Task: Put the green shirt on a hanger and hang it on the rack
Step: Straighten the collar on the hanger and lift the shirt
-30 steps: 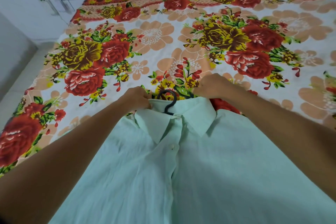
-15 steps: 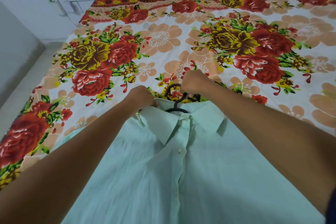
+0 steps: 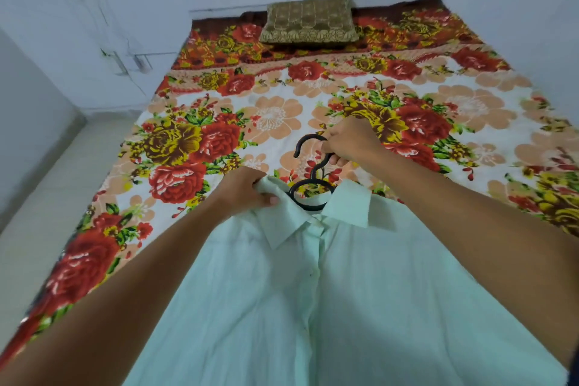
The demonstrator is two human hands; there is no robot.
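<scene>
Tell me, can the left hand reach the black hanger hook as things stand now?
Probably yes: the left hand grips the shirt collar just beside the hanger hook, with nothing between, though the right hand already holds it.

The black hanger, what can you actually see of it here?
The black hanger looks like thin, smooth plastic. Only its curved hook and a ring-shaped neck loop show; its shoulders are hidden inside the green shirt. The hook pokes out through the open collar, above the floral bedsheet. The right hand grips the hook, while the left hand pinches the collar beside the loop.
</scene>
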